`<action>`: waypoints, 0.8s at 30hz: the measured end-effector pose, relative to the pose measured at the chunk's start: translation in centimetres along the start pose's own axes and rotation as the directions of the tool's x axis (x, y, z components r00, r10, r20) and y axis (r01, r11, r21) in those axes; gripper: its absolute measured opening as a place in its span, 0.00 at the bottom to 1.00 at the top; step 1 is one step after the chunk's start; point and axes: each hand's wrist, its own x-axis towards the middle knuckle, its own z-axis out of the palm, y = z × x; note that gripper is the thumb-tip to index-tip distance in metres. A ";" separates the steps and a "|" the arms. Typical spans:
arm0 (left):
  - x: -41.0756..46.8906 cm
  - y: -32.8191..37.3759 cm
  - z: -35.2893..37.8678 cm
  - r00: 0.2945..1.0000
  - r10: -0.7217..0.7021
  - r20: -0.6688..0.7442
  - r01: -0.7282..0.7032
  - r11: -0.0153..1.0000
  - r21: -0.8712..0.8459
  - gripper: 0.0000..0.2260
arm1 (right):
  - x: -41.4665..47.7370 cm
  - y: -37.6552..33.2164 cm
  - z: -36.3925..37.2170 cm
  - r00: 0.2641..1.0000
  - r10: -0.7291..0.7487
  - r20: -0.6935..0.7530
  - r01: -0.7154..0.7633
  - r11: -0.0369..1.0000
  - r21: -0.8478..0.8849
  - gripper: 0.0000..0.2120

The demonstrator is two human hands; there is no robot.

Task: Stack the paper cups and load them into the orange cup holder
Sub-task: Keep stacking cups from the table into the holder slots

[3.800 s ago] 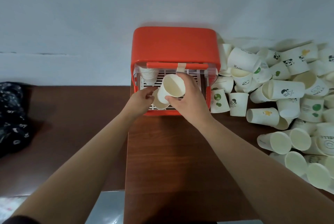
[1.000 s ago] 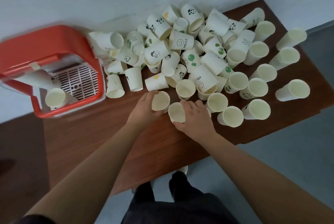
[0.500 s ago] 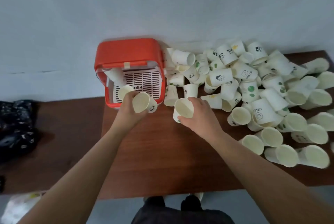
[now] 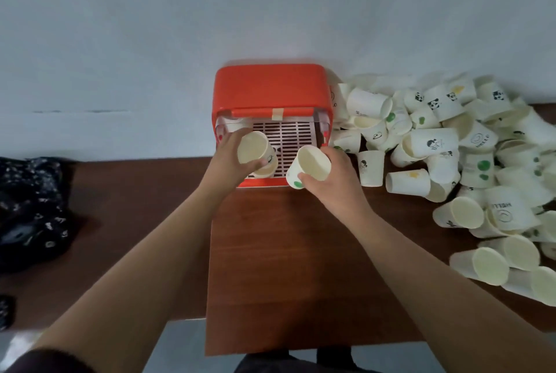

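Glossy orange plastic cup holder (image 4: 270,86), matt paper cups (image 4: 433,139), smooth wood-grain table (image 4: 285,252).

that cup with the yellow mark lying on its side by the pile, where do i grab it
Probably best to take the cup with the yellow mark across its side wall, coming down from above and the near side. It lies on its side at the pile's near left edge, so its top and front wall are bare, with table in front; other cups crowd its far side.

Open tabletop (image 4: 288,258) fronts the orange cup holder (image 4: 270,88); loose paper cups (image 4: 445,144) crowd its right flank; the left hand (image 4: 225,163) gripping a cup (image 4: 252,147) and right hand (image 4: 335,184) gripping a green-dot cup (image 4: 311,163) block its mouth.
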 end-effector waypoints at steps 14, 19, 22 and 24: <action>2.1 -5.5 1.2 0.934 -0.124 0.335 0.180 0.973 -0.143 0.33 | 4.2 -2.4 3.6 0.999 0.011 0.036 -0.018 0.981 0.195 0.31; 0.8 -4.5 -0.3 0.958 -0.148 0.244 0.230 0.908 -0.351 0.16 | 5.1 -2.6 6.2 0.985 -0.109 0.130 0.112 0.994 -0.011 0.34; 0.9 -4.9 0.0 0.955 -0.065 0.290 0.168 0.923 -0.347 0.20 | 5.4 -2.3 7.4 0.962 -0.191 0.197 0.230 0.953 -0.199 0.35; 1.1 -5.3 0.6 0.948 -0.043 0.315 0.139 0.946 -0.292 0.23 | 5.7 -1.9 8.0 0.952 -0.187 0.242 0.240 0.947 -0.213 0.36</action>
